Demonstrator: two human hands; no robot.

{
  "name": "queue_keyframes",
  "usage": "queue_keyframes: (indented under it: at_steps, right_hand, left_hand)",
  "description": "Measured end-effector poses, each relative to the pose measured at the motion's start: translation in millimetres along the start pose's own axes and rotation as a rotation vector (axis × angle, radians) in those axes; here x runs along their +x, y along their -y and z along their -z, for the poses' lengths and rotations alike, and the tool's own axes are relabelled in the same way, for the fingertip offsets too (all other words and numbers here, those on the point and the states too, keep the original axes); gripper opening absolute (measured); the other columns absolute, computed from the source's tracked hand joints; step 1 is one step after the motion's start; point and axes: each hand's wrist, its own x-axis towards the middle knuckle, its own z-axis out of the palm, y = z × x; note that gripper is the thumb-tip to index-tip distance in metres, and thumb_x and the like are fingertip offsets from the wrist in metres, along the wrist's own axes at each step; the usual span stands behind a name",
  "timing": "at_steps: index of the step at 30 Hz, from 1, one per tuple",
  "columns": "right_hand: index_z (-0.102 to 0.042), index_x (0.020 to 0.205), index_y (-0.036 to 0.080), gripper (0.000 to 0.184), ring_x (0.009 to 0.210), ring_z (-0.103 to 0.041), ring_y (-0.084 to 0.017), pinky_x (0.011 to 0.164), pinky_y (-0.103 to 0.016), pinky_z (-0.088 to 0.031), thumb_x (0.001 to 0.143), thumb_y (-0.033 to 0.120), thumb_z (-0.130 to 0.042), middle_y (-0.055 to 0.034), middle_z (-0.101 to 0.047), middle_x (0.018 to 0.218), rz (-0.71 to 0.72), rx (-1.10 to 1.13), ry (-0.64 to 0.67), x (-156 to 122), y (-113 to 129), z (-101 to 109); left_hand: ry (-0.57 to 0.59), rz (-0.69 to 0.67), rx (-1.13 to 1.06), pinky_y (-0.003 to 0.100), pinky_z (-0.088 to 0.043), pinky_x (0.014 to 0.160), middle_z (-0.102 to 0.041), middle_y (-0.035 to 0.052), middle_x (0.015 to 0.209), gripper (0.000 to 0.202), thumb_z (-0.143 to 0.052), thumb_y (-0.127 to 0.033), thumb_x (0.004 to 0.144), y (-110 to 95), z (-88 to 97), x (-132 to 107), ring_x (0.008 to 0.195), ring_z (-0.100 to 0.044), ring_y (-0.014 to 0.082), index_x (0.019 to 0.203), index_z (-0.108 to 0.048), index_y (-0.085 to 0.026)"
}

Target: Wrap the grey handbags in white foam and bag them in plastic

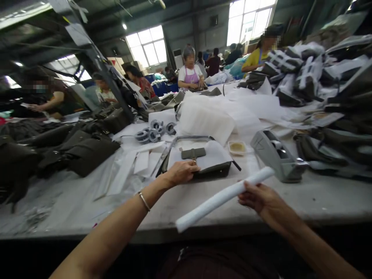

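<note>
My left hand [182,173] rests closed on the near edge of an olive-green handbag [200,164] lying flat on the table, covered by a sheet of white paper with a small olive strap piece [193,153] on top. My right hand [257,197] grips a rolled tube of white foam sheet [221,198], held slanting above the table's front edge, to the right of the bag.
A grey tape dispenser [277,157] stands right of the bag, with a small tray [237,147] beside it. Rolls of tape [152,133] lie behind. White foam sheets [206,118] are stacked in the middle. Dark bags [81,149] pile up at left and right. Other people work at the far tables.
</note>
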Motion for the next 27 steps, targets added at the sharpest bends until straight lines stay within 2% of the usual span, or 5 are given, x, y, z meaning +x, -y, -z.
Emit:
queue_keyframes:
  at_steps: [3,7,12,17,27]
  right_hand:
    - [-0.059,0.085,0.016,0.037,0.065,-0.070,-0.019,0.064,-0.034,-0.064,0.067,0.031,-0.088,-0.0028,-0.067,0.072,-0.221,0.444,-0.054,18.3,-1.6,-80.5]
    - [-0.059,0.083,0.015,0.022,0.062,-0.069,-0.015,0.063,-0.028,-0.064,0.075,0.014,-0.080,-0.0005,-0.068,0.069,-0.245,0.554,-0.160,44.5,2.3,-123.1]
    - [-0.062,0.083,0.014,0.016,0.067,-0.071,-0.016,0.067,-0.030,-0.064,0.077,0.003,-0.073,-0.0018,-0.072,0.071,-0.230,0.593,-0.228,60.5,7.8,-130.8]
    - [-0.062,0.082,0.013,0.021,0.067,-0.072,-0.017,0.069,-0.031,-0.065,0.071,0.002,-0.077,-0.0023,-0.073,0.072,-0.216,0.608,-0.275,58.5,4.6,-132.5]
    - [-0.057,0.075,0.014,0.021,0.059,-0.070,-0.015,0.059,-0.025,-0.063,0.076,0.001,-0.074,-0.0024,-0.071,0.063,-0.283,0.564,-0.359,67.1,-9.5,-125.6]
  left_hand:
    - [0.004,-0.059,-0.058,0.023,-0.050,0.076,-0.065,0.0010,0.109,0.043,-0.055,-0.016,0.086,12.2,16.5,3.9,0.092,-0.065,0.0162,0.125,-0.063,-0.032]
    - [0.010,-0.076,-0.092,0.025,-0.051,0.077,-0.064,0.0022,0.110,0.044,-0.056,-0.016,0.083,15.7,30.6,8.4,0.094,-0.066,0.0182,0.125,-0.062,-0.029]
    - [-0.024,-0.019,-0.078,0.029,-0.052,0.072,-0.062,0.0070,0.103,0.027,-0.047,-0.015,0.092,-0.6,25.2,2.1,0.089,-0.065,0.0205,0.114,-0.062,-0.021]
    - [-0.123,0.059,-0.067,0.034,-0.052,0.083,-0.059,0.0098,0.113,0.027,-0.044,-0.017,0.097,-16.4,7.1,-11.6,0.098,-0.061,0.0219,0.123,-0.054,-0.019]
    - [-0.451,0.130,0.118,0.036,-0.047,0.091,-0.062,0.0095,0.111,0.033,-0.045,-0.023,0.101,-31.8,-65.7,-13.1,0.102,-0.059,0.0204,0.133,-0.048,-0.017]
